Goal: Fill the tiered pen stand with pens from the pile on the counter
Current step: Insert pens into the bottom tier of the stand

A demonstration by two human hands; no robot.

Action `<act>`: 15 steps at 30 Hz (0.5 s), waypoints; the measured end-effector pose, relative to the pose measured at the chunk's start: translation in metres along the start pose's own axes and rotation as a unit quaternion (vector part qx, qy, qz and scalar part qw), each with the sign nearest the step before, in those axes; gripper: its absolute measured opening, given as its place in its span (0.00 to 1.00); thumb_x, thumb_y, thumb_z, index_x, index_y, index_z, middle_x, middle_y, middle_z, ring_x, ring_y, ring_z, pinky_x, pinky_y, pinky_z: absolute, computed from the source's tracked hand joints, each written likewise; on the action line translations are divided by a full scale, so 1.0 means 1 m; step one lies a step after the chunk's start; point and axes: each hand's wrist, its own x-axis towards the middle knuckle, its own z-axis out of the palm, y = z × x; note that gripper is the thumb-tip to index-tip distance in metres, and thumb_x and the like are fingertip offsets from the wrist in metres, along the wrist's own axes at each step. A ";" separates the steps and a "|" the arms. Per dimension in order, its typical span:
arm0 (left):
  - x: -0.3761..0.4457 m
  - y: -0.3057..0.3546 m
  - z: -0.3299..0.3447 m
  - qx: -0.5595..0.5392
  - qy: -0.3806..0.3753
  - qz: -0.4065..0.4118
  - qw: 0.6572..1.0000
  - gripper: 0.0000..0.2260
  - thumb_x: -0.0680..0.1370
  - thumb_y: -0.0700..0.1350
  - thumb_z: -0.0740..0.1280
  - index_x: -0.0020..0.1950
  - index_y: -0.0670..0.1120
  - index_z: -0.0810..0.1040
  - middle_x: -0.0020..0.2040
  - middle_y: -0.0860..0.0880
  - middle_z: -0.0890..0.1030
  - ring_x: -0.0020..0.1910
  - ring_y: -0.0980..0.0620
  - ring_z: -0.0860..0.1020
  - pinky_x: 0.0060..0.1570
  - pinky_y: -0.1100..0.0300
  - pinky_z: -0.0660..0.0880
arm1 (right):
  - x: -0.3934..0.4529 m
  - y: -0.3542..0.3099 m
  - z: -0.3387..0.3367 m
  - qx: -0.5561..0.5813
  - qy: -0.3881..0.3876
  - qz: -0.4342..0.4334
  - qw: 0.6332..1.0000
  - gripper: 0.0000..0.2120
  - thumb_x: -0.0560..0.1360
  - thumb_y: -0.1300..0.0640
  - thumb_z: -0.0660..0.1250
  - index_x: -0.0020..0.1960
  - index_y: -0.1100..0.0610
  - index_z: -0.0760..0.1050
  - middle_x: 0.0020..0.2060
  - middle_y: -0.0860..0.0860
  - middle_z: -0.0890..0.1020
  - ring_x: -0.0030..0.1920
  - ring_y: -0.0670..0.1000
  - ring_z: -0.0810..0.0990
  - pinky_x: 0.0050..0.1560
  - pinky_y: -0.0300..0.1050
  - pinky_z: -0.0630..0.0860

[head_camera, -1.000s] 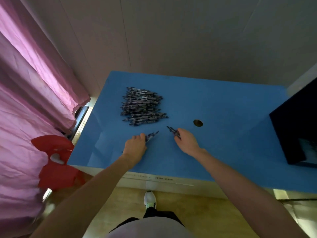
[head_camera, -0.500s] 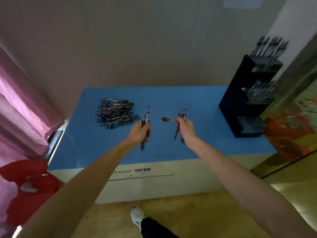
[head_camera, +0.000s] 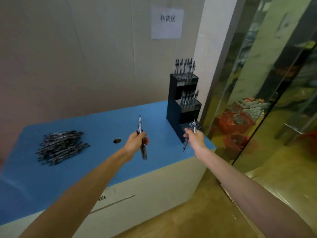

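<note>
Blue bench (head_camera: 96, 121) runs under both hands. My left hand (head_camera: 136, 142) grips pens upright; my right hand (head_camera: 194, 137) grips more, just before the stand (head_camera: 173, 107), nearer its lowest tier. Pile (head_camera: 60, 147) lies well left.

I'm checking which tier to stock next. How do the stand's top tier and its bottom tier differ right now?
The top tier has pens standing upright in it; the bottom tier shows open holes and no standing pens. The top tier sits high near the wall; the bottom tier sits low at the front, just behind the right hand. Both are dark perforated shelves of one stand.
</note>
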 end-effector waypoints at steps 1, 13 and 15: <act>0.004 0.003 0.012 0.002 0.001 0.000 1.000 0.09 0.86 0.45 0.59 0.49 0.44 0.73 0.41 0.47 0.81 0.40 0.50 0.77 0.45 0.57 0.70 | 0.008 -0.001 -0.014 0.001 0.003 0.003 1.000 0.07 0.81 0.53 0.68 0.46 0.54 0.77 0.38 0.52 0.80 0.36 0.51 0.75 0.37 0.44 0.69; 0.064 0.053 0.155 -0.020 0.057 -0.003 0.998 0.11 0.84 0.50 0.64 0.54 0.44 0.81 0.50 0.49 0.83 0.45 0.52 0.77 0.48 0.58 0.75 | 0.111 -0.010 -0.153 -0.038 -0.058 -0.026 0.997 0.09 0.74 0.50 0.77 0.48 0.55 0.82 0.39 0.52 0.84 0.34 0.50 0.74 0.33 0.44 0.69; 0.074 0.055 0.171 -0.026 0.066 -0.012 0.997 0.11 0.83 0.50 0.66 0.55 0.44 0.82 0.50 0.48 0.81 0.45 0.51 0.76 0.49 0.58 0.74 | 0.124 -0.015 -0.166 -0.054 -0.054 -0.059 0.995 0.09 0.73 0.50 0.78 0.46 0.53 0.82 0.41 0.52 0.86 0.38 0.51 0.80 0.39 0.47 0.76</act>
